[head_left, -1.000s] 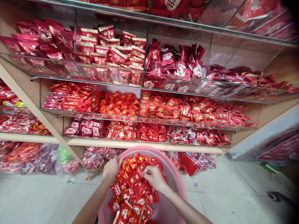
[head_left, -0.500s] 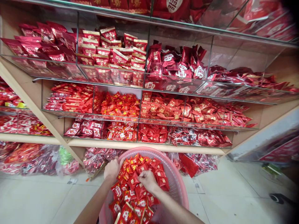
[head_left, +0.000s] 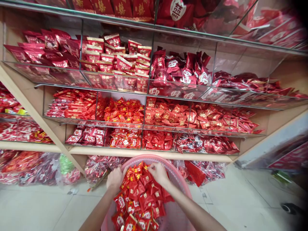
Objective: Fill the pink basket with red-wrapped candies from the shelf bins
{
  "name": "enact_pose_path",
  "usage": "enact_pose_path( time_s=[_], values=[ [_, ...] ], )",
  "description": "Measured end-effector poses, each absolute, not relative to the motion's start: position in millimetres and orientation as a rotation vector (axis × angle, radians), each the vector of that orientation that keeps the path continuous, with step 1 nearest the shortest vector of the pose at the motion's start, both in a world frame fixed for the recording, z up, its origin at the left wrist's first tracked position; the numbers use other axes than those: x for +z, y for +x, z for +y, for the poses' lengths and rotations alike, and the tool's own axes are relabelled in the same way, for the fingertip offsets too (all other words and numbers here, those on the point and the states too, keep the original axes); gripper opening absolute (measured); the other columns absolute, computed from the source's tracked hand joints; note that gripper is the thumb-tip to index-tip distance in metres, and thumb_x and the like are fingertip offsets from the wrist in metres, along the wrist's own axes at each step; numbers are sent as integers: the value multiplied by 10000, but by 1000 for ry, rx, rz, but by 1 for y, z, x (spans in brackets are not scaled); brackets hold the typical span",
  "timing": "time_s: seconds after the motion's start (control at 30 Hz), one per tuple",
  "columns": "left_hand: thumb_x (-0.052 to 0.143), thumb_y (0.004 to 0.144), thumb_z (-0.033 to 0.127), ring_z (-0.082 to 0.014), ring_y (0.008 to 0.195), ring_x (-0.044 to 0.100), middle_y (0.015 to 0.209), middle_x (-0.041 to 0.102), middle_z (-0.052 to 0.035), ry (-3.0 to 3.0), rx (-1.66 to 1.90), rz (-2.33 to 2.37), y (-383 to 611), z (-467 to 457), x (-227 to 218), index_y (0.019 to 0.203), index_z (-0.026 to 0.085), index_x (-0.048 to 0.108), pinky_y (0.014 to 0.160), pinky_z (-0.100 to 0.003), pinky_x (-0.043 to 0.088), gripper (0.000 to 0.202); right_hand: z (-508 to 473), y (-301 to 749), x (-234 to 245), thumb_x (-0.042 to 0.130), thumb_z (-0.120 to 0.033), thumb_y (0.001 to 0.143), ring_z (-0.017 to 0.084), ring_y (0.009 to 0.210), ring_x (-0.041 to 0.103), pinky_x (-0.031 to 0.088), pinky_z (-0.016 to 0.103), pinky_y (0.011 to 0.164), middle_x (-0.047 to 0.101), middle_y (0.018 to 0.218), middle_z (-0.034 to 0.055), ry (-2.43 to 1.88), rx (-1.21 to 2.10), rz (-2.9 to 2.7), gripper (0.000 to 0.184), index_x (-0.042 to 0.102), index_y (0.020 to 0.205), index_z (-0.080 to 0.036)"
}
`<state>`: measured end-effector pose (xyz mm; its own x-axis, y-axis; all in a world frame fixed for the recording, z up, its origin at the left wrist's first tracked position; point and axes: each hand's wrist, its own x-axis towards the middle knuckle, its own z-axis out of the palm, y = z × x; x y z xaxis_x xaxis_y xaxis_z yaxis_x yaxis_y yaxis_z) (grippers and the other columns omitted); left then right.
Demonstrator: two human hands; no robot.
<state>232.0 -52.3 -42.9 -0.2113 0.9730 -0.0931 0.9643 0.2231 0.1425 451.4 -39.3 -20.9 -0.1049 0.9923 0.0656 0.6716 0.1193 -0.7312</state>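
Note:
A round pink basket sits low in the head view, heaped with small red candy packets. My left hand grips the basket's left rim, fingers curled over the edge. My right hand rests on the far top of the heap, fingers bent down into the packets; whether it has closed on any I cannot make out.
A wooden shelf unit with clear acrylic bins of red packets rises right behind the basket. Clear bags of sweets lie on the tiled floor under the lowest shelf. A dark object lies at far right.
My right hand moved from the middle of the heap up toward the basket's far edge. The left hand kept its hold on the rim. The view tilted down slightly.

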Motion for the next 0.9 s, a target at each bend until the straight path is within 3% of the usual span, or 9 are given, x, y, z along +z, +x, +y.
enact_pose_path(
  time_s=[0.3, 0.47, 0.67, 0.9],
  values=[
    [191, 827, 560, -285, 769, 639, 805, 662, -152, 1845, 99, 2332, 233, -54, -43, 1059, 120, 554, 661, -366, 460, 616, 61, 464, 26, 490, -247, 759, 148, 729, 616, 399, 198, 602, 674, 791, 49, -1830, 474, -1663, 174, 655, 779, -196],
    [190, 829, 555, -278, 785, 634, 837, 656, -169, 1819, 104, 2318, 233, -54, -40, 1081, 119, 553, 684, -368, 454, 621, 86, 464, 37, 396, -257, 833, 185, 836, 614, 399, 230, 645, 645, 964, 110, -1961, 311, -1732, 291, 607, 1030, -219],
    [149, 834, 555, -285, 772, 636, 811, 656, -167, 1828, 112, 2331, 233, -54, -42, 1061, 124, 561, 669, -374, 455, 638, 103, 461, 39, 334, -288, 860, 226, 833, 624, 404, 257, 650, 657, 905, 162, -2008, 382, -1775, 343, 637, 962, -163],
    [185, 831, 557, -267, 791, 636, 803, 660, -157, 1799, 113, 2323, 233, -54, -41, 1072, 119, 562, 696, -353, 454, 626, 115, 461, 34, 380, -311, 857, 169, 742, 633, 406, 211, 644, 678, 801, 125, -2001, 466, -1746, 318, 652, 894, -150]
  ],
)
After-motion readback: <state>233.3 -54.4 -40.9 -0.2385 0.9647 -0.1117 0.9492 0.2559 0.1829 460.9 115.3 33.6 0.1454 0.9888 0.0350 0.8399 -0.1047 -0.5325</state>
